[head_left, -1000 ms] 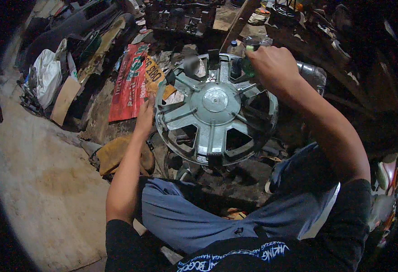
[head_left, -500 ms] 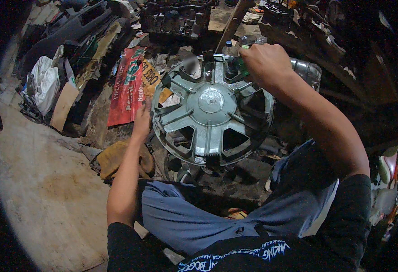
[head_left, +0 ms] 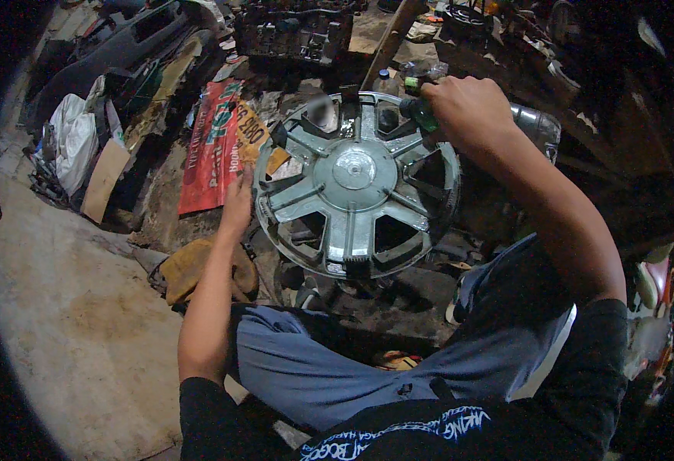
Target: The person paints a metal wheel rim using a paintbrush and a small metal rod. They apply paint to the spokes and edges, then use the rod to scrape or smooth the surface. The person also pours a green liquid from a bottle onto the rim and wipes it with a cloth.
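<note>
A grey-green wheel cover [head_left: 355, 173] is held up in front of the person's knees, its spoked face turned toward the camera and its rim ringed by dark clips. The left rim is met by the left hand [head_left: 239, 198], which is seen edge-on with its fingers extended upward; how tightly the rim is gripped cannot be told, as part of the hand is hidden. The right hand [head_left: 469, 110] is raised at the cover's upper right — its fingers are curled closed around a green bottle [head_left: 423, 115], whose dark end is pointed toward the cover's upper openings.

Just beyond the top rim, a blue-capped bottle [head_left: 384, 77] can be seen. A clear ribbed bottle [head_left: 538, 127] is partly covered by the right wrist. To the left of the cover, a red printed sheet [head_left: 205, 157] is overlapped by a yellow plate [head_left: 251, 132] — both near the left hand. Farther left, a white bag [head_left: 72, 131] is stacked beside a cardboard strip [head_left: 106, 180].
</note>
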`<state>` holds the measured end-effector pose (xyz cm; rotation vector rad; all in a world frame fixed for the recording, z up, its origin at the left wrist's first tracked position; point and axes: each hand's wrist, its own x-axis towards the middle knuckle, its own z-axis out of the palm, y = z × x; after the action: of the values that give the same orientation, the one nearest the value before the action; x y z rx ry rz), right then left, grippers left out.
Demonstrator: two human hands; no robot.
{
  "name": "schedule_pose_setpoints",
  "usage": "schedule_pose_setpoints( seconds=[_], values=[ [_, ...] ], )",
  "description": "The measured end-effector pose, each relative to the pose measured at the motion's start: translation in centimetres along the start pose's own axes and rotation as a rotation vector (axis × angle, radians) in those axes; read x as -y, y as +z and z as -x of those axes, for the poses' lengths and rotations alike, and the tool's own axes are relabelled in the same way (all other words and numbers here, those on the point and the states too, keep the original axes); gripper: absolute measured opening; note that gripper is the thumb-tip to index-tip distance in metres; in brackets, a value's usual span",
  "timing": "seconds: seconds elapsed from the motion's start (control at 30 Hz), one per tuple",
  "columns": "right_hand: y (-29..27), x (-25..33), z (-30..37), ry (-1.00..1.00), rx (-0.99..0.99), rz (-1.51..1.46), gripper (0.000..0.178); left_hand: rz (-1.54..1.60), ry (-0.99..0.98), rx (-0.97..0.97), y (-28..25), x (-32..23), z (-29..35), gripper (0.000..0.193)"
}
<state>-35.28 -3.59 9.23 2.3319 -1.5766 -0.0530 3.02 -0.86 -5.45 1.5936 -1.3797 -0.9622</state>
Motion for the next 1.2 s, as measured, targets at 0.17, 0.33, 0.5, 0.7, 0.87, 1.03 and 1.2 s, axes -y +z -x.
schedule_pose_setpoints(
  seconds=[0.17, 0.33, 0.5, 0.7, 0.87, 1.03, 1.2],
  values=[
    [-1.2, -0.7, 1.5, -0.04, 0.077, -0.003, 0.018, -0.036, 0.031, -0.035, 0.4, -1.4, 1.0, 0.068],
    [-1.7, -0.8, 2.4, -0.016, 0.166, 0.063, 0.047, -0.072, 0.015, -0.033, 0.6, -3.0, 1.8, 0.068],
    [-1.6, -1.0, 3.1, -0.031, 0.184, -0.01, 0.052, -0.081, 0.015, -0.055, 0.8, -3.1, 2.0, 0.065],
    [-1.4, -0.5, 3.3, -0.147, 0.23, -0.038, 0.053, -0.082, 0.05, -0.009, 0.7, -2.8, 1.7, 0.064],
    [-2.0, 0.3, 3.3, -0.212, 0.164, -0.069, 0.048, -0.074, 0.054, -0.013, 0.5, -1.9, 1.5, 0.064],
    [-2.3, 0.8, 3.3, -0.307, 0.21, -0.074, 0.046, 0.009, 0.024, 0.032, 0.3, -0.6, 0.5, 0.065],
    [-1.8, 1.9, 3.3, -0.354, 0.067, -0.007, 0.014, -0.055, 0.012, -0.015, 0.2, -0.6, 0.7, 0.068]
  ],
)
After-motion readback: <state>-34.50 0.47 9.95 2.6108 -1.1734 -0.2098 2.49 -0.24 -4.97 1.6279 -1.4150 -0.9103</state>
